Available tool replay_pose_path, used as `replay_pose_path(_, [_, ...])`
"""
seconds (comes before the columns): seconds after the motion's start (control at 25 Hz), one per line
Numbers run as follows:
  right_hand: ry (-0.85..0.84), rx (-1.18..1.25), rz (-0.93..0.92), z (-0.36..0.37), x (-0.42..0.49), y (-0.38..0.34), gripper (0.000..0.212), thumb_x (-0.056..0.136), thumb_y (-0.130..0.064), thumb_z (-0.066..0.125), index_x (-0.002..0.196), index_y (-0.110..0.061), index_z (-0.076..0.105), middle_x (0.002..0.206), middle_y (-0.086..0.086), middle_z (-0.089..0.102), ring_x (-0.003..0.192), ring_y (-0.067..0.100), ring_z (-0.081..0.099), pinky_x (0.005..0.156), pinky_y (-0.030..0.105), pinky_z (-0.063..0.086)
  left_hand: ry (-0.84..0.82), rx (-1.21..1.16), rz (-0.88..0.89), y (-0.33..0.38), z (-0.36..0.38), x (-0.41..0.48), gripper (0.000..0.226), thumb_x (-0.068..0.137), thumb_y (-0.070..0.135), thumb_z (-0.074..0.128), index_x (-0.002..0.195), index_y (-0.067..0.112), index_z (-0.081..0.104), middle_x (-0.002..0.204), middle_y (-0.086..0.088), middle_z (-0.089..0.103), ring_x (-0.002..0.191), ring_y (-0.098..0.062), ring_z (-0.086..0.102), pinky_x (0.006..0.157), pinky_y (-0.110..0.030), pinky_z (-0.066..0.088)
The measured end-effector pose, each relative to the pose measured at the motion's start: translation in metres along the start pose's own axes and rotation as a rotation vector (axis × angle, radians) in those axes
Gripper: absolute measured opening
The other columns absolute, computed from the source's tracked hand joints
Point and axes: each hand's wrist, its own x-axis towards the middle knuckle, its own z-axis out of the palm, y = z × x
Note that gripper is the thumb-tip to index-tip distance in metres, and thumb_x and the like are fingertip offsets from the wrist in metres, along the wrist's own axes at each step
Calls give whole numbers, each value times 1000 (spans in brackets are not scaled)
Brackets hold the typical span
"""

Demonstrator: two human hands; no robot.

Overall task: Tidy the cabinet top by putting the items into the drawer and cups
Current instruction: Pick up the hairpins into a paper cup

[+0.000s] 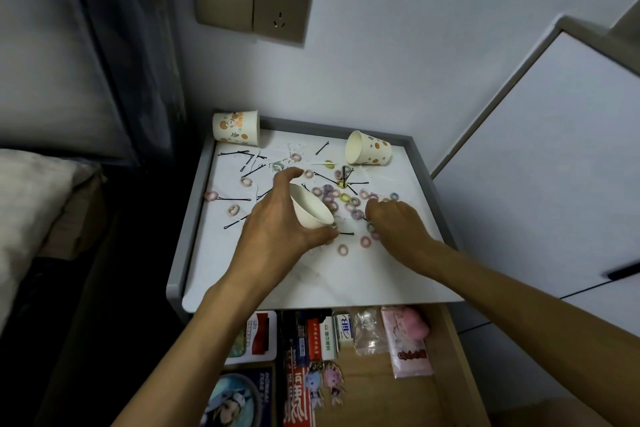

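Your left hand (273, 222) gripped a tilted white paper cup (309, 209) over the cabinet top (346, 277). Your right hand (394, 218) lay knuckles-up, fingers curled down among the scattered hair ties (344, 198); whether it held one, cannot tell. Drawer (446, 340) stood open below.

The head camera looks steeply down (wide-angle, close) onto the cabinet top (346, 281) and drawer (446, 350).

In the drawer (446, 350), a small white box (343, 328) bears letters, perhaps "HB"; other print is illegible.
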Motion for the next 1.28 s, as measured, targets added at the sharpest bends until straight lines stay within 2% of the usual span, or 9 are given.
replay_pose_path(0.08, [-40,66,-26,-1,-1,3,28,87,-8,68,112,-2,57,101,16,65,85,27,63,71,29,45,18,-7,-3,-1,-4,0,90,62,41,88,136,33,36,110,9,53,103,-19,55,81,-34,46])
replay_pose_path(0.2, [52,151,-98,-7,1,14,41,80,-2,73,118,-3,57,107,15,63,85,28,64,74,31,50,49,-14,-16,-1,-9,1,90,61,40,88,134,34,36,109,8,53,101,-20,56,81,-34,47])
replay_pose_path(0.32, [113,172,-248,-15,8,6,30,80,-3,75,109,-6,67,101,12,65,82,24,66,70,33,57,67,-26,-41,-2,-12,3,91,59,41,88,133,36,36,109,4,58,98,-23,60,83,-39,51])
replay_pose_path(0.48, [47,201,-358,-5,10,-12,16,84,-6,70,98,-13,74,92,6,65,81,22,64,62,35,54,77,-4,-53,-1,-13,4,93,60,39,88,136,33,35,110,3,57,101,-23,57,82,-36,48])
replay_pose_path(0.64, [27,449,-162,3,5,-20,10,86,-13,69,96,-12,71,89,-2,64,81,14,59,70,23,45,68,-1,-46,0,-12,4,93,61,39,88,137,33,34,112,3,56,102,-25,57,85,-38,49])
replay_pose_path(0.76, [25,606,-24,5,7,-23,17,79,-12,75,93,-16,65,83,-10,57,72,2,51,64,12,35,67,3,-49,1,-12,3,93,62,39,88,137,33,34,111,2,55,102,-26,58,87,-41,50])
replay_pose_path(0.88, [17,675,31,9,11,-21,16,77,-15,78,87,-19,66,81,-9,59,72,-1,52,62,11,35,69,-4,-56,1,-11,4,92,62,39,87,137,34,34,109,2,55,100,-26,59,86,-44,52])
replay_pose_path(1.08, [107,474,-64,13,6,-25,3,85,-15,70,83,-14,67,85,-1,61,77,12,54,66,23,38,65,-6,-52,0,-10,4,90,63,37,87,136,33,35,108,5,54,99,-23,57,83,-37,49])
replay_pose_path(1.28, [220,154,-285,15,5,-13,16,78,0,72,83,-11,61,80,5,61,71,21,57,59,36,51,61,4,-46,0,-9,3,91,62,40,87,136,35,33,111,5,54,102,-23,57,85,-37,49])
